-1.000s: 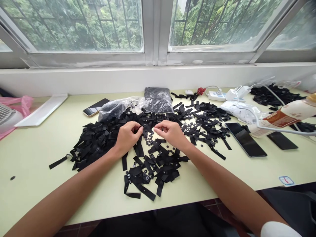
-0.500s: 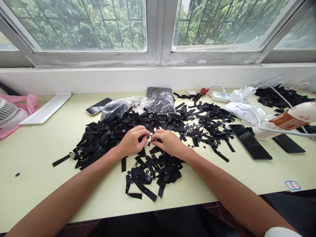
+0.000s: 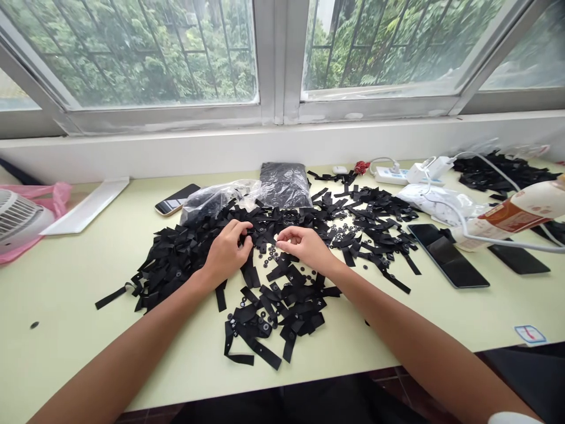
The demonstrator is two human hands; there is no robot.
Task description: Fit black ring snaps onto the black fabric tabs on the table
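A wide heap of short black fabric straps [image 3: 185,253] covers the middle of the pale green table [image 3: 66,294], with small black snap buttons [image 3: 273,254] scattered among them. My left hand [image 3: 227,250] rests on the heap and pinches a black strap between thumb and fingers. My right hand [image 3: 304,247] hovers just to its right, fingertips pinched together on something tiny, probably a button. The two hands are a short gap apart. A smaller pile of straps [image 3: 282,306] lies nearer the table's front edge.
A clear plastic bag [image 3: 212,197] and a black packet [image 3: 282,182] lie behind the heap. A phone [image 3: 176,199] lies at back left, a tablet [image 3: 450,253] and dark phone [image 3: 518,259] at right, beside a power strip [image 3: 392,172], cables and a bottle [image 3: 512,215]. A fan [image 3: 17,218] stands far left.
My hands met at the middle of the heap half a second ago and have now drawn slightly apart, the left keeping a strap, the right lifting with pinched fingers.
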